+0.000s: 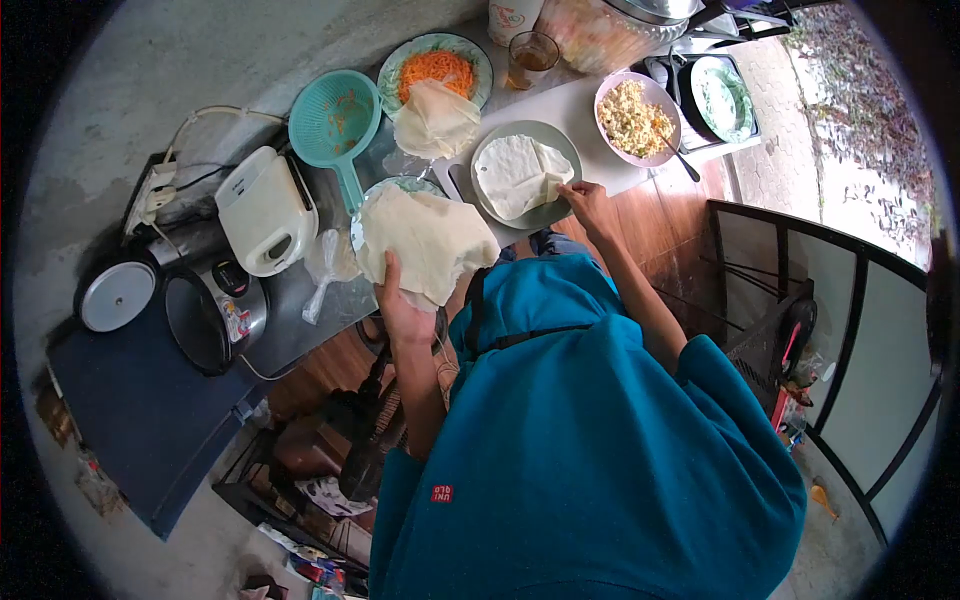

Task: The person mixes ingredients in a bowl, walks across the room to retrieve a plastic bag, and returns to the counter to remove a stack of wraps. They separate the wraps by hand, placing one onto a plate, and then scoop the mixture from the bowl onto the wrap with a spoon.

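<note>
My left hand (404, 308) grips a stack of thin pale wrapper sheets (425, 238) from below, thumb on top and the other fingers hidden under it. The stack lies over a plate whose rim (358, 232) partly shows. On a grey-green plate (566, 148) sits a single wrapper sheet (515, 170), partly folded at its right side. My right hand (590, 205) is closed at that sheet's lower right corner, pinching its edge. Right of the plate stands a pink bowl (598, 95) of chopped yellowish filling (635, 118), with a spoon (688, 165) leaning out.
Beyond the stack are a plate of shredded carrot (436, 72), more wrapper sheets (437, 118), a turquoise strainer (333, 118) and a glass of brown drink (531, 62). A white sandwich maker (265, 210) and a knotted plastic bag (328, 265) stand at left.
</note>
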{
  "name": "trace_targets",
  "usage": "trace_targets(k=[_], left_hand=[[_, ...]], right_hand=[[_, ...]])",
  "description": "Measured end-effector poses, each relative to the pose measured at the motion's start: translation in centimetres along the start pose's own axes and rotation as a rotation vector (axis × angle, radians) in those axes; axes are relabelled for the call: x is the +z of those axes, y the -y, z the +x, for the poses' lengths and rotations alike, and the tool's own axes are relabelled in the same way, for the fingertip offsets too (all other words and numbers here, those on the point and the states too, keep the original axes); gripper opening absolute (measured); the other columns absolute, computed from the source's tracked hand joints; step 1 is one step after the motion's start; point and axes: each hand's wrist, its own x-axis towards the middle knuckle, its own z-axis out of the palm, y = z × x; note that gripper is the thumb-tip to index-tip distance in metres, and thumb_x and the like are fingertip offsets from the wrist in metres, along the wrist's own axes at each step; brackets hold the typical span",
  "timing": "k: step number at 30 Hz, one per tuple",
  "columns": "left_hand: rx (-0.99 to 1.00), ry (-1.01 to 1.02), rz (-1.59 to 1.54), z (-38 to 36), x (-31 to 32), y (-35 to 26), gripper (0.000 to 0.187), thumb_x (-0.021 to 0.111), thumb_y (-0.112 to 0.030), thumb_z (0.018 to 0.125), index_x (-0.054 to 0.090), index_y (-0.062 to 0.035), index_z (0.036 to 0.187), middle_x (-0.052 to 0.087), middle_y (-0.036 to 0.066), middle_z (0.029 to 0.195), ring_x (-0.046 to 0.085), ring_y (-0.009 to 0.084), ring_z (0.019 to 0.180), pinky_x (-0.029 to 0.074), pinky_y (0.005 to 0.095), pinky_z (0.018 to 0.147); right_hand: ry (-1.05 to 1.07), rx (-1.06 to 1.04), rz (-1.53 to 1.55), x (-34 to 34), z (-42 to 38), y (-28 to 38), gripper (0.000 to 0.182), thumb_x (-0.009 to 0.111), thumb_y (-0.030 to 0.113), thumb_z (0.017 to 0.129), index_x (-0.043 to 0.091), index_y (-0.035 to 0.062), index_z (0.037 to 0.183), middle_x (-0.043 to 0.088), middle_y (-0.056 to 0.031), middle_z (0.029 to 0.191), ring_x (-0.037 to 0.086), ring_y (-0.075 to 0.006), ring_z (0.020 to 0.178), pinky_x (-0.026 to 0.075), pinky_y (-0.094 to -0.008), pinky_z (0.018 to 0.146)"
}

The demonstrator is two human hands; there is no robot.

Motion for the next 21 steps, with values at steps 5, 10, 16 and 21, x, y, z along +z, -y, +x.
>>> trace_targets(k=[5,10,16,21], left_hand=[[-0.018,0.020,-0.018,0.2,0.0,-0.3,0.059,0.054,-0.029,0.094,0.029,-0.0058,0.142,0.041,0.012,0.140,0.044,0.0297,0.126,0.038,0.0463,0.103],[-0.011,0.011,-0.012,0.2,0.1,-0.5,0.059,0.054,-0.029,0.094,0.028,-0.0066,0.142,0.041,0.012,0.140,0.044,0.0297,0.126,0.038,0.0463,0.103],[-0.008,0.024,-0.005,0.2,0.1,-0.6,0.058,0.054,-0.029,0.094,0.028,-0.0068,0.142,0.041,0.012,0.140,0.044,0.0297,0.126,0.039,0.0465,0.103],[-0.019,0.038,-0.002,0.2,0.1,-0.8,0.059,0.053,-0.029,0.094,0.027,-0.0069,0.143,0.040,0.012,0.140,0.043,0.0302,0.127,0.038,0.0471,0.104]], right_hand=[[-0.061,0.038,0.138,-0.3,-0.4,1.3,0.032,0.068,0.032,0.077,0.070,0.0007,0.078,0.067,-0.0119,0.071,0.063,-0.0171,0.064,0.049,-0.0311,0.062],[-0.028,0.161,0.776,0.6,-0.2,1.8,0.040,0.062,0.018,0.082,0.050,-0.0015,0.114,0.065,-0.0159,0.090,0.063,-0.0210,0.073,0.050,-0.0305,0.062],[-0.097,0.064,0.602,0.7,-0.2,1.5,0.051,0.066,0.015,0.081,0.039,0.0017,0.123,0.063,-0.0181,0.098,0.063,-0.0280,0.083,0.052,-0.0368,0.074],[-0.178,-0.279,0.108,1.5,-1.4,2.0,0.070,0.075,0.012,0.070,0.034,0.0040,0.127,0.057,-0.0226,0.110,0.059,-0.0333,0.099,0.048,-0.0422,0.085]])
